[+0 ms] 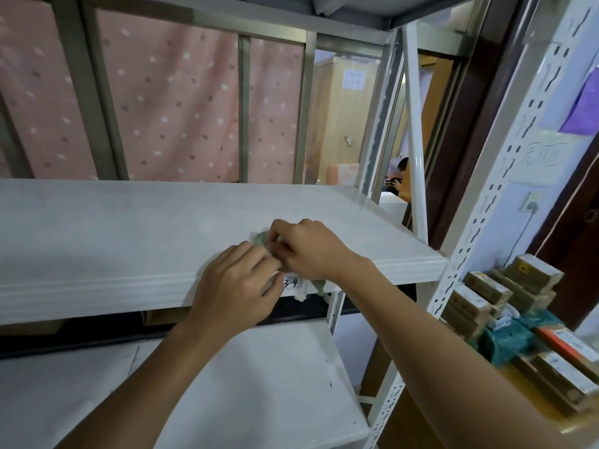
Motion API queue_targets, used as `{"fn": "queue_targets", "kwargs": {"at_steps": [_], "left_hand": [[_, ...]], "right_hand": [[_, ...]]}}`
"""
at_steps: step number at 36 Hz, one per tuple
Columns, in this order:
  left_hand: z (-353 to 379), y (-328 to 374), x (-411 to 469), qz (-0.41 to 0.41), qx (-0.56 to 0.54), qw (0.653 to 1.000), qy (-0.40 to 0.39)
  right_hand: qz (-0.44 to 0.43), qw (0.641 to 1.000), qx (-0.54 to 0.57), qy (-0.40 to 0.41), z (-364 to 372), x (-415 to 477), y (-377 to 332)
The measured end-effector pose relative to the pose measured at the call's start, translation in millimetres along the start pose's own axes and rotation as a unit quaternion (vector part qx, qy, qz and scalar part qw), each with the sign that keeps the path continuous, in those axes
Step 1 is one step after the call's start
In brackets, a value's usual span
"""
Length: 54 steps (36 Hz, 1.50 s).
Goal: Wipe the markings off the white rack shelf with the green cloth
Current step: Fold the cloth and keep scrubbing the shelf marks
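Note:
The white rack shelf (129,234) spans the middle of the head view at chest height. Near its front right edge, both hands meet over the green cloth (260,237), which is bunched and mostly hidden under them. A corner of it hangs below the shelf lip. My right hand (308,247) lies on top of the cloth with fingers curled into it. My left hand (236,286) grips it at the shelf's front edge. A small label reading "3-4" (291,283) sticks on the shelf lip between the hands. Markings on the surface are too faint to tell.
A lower white shelf (259,384) lies beneath. A perforated white upright (505,176) stands at the right. Behind it, a neighbouring shelf holds several cardboard boxes (486,296) and teal packets (505,341). A pink dotted curtain (162,102) hangs behind; a person sits in the far room.

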<state>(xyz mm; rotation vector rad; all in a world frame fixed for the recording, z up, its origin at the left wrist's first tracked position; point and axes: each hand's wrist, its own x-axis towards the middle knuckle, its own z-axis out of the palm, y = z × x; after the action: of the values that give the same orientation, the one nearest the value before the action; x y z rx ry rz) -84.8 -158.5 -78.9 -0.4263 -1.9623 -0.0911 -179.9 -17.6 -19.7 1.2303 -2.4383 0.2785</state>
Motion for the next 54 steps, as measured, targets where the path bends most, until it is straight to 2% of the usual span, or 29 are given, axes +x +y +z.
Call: {"fn": "queue_targets", "kwargs": {"at_steps": [6,14,24,29,35,39,43,46,50,54], "left_hand": [[11.0,9.6,19.3,0.018,-0.024,1.0,0.0],[23.0,15.6,36.7,0.045,-0.041,0.997,0.037],[26.5,5.2,38.0,-0.015,-0.018,1.0,0.011],[19.6,-3.9,39.1,-0.03,-0.012,0.999,0.012],[1.6,-31.2,31.7,-0.057,0.044,0.997,0.023],[0.2,-41.7,28.1,-0.063,0.056,0.996,-0.014],[5.6,-42.1,30.6,-0.05,0.02,0.997,-0.054],[8.4,-39.0,32.2,-0.052,-0.007,0.995,-0.086],[9.3,-34.9,35.7,-0.068,-0.027,0.992,-0.102],[11.1,-32.1,40.5,-0.088,-0.044,0.988,-0.123]], "right_hand": [[0.125,0.989,-0.075,0.01,-9.2,-15.3,23.5],[0.305,0.944,-0.123,-0.009,-28.5,-44.2,109.6],[0.371,0.921,-0.108,-0.056,-17.7,1.9,182.9],[0.307,0.944,-0.097,-0.075,-2.4,45.6,184.5],[0.041,0.995,-0.036,-0.082,16.1,72.7,105.6],[-0.11,0.992,0.039,-0.036,14.3,50.6,52.8],[-0.158,0.985,0.062,-0.01,7.3,34.2,53.3],[-0.113,0.993,0.039,-0.005,11.2,33.0,69.7],[0.039,0.998,-0.05,-0.029,13.7,41.3,119.6],[0.185,0.977,-0.086,-0.064,9.1,53.2,171.9]]}}
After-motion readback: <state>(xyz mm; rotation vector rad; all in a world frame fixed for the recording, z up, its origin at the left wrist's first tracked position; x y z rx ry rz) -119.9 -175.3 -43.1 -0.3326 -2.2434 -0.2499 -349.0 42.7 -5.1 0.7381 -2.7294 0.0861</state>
